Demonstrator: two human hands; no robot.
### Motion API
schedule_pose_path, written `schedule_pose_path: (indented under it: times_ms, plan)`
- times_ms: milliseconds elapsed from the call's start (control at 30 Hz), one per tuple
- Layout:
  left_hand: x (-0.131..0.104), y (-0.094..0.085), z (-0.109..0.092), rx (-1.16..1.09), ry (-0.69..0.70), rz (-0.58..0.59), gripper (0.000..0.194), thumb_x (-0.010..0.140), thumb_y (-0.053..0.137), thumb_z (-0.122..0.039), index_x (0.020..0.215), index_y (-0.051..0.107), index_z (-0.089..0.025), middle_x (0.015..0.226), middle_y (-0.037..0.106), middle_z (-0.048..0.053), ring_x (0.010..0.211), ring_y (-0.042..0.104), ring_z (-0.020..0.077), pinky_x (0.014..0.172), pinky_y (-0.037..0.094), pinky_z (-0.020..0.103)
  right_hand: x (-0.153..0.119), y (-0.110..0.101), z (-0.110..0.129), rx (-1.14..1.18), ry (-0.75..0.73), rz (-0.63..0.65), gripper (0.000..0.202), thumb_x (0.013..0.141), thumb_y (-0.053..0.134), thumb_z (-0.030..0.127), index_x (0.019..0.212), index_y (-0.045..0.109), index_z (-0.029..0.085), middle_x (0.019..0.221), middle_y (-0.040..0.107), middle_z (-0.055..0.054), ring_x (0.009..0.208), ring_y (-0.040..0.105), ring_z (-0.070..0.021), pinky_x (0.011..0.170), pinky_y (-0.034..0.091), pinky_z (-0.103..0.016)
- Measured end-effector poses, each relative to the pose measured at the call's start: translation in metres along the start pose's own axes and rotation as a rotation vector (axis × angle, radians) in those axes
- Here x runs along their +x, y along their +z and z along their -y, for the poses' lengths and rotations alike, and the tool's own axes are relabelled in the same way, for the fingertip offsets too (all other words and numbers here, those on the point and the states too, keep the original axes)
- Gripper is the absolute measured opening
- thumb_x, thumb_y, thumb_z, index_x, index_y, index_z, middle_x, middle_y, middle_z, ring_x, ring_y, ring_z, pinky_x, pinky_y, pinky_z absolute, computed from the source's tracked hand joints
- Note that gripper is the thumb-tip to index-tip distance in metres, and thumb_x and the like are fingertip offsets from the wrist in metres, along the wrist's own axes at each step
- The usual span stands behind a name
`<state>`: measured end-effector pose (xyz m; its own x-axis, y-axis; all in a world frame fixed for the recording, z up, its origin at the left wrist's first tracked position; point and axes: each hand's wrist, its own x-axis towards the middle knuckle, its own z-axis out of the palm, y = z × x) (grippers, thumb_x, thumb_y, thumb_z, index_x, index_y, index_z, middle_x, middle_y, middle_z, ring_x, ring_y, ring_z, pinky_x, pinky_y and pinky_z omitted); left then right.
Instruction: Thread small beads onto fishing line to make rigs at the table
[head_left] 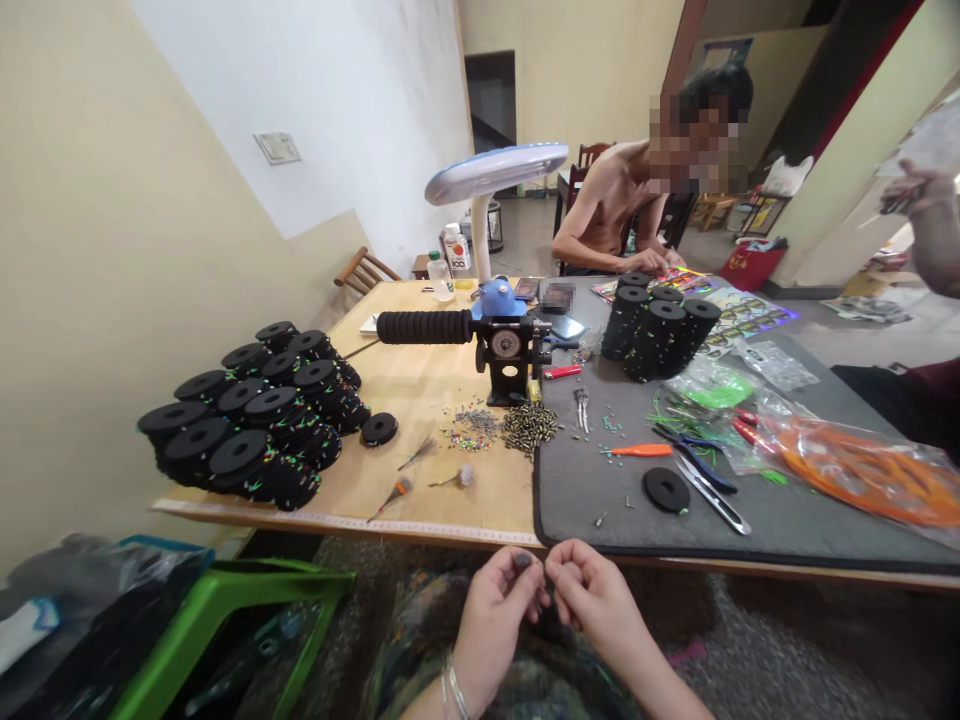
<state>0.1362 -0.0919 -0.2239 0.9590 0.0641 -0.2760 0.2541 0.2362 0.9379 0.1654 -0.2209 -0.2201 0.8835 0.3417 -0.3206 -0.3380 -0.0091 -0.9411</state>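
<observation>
My left hand (504, 592) and my right hand (589, 595) are close together just off the table's front edge, both with fingers pinched. A small dark grey piece (523, 561) shows at the left fingertips; its kind is too small to tell. Whatever the right fingers pinch is hidden. On the mat beyond lie a black foam spool (666, 490), a pair of thread snips (709, 495) and an orange-handled tool (637, 451). On the wood nearby are a feather-like orange-tipped piece (391, 496) and small heaps of dark beads (529, 428).
Stacks of black foam spools (244, 400) fill the table's left side; more stacks (660, 325) stand at the back right. A winding device (508, 350) and a lamp (495, 172) occupy the middle. Bagged orange tubing (862, 465) lies right. A person (622, 200) sits opposite; another's hand (919, 190) shows right.
</observation>
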Motion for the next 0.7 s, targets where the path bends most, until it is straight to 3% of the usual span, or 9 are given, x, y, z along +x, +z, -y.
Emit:
schedule_pose_path:
  times_ms: [267, 700]
  plan:
    - [0.0021, -0.0009, 0.0034, -0.064, -0.03, 0.003, 0.03, 0.079, 0.067, -0.043, 0.076, 0.059, -0.014, 0.061, 0.059, -0.001, 0.053, 0.051, 0.0093, 0.05, 0.04, 0.019, -0.0003, -0.0011, -0.0001, 0.005, -0.027, 0.019, 0.038, 0.076, 0.06, 0.054, 0.087, 0.051, 0.019, 0.044, 0.049, 0.01, 0.035, 0.033, -0.0062, 0.038, 0.023, -0.017]
    - [-0.0032, -0.0039, 0.0045, 0.055, 0.046, -0.014, 0.027, 0.081, 0.063, -0.041, 0.075, 0.055, -0.016, 0.061, 0.057, -0.003, 0.052, 0.051, 0.0105, 0.049, 0.04, 0.02, -0.0086, 0.0023, -0.0019, -0.222, -0.205, 0.002, 0.021, 0.085, 0.055, 0.031, 0.102, 0.052, 0.019, 0.053, 0.057, 0.007, 0.05, 0.055, -0.0127, 0.051, 0.04, -0.022]
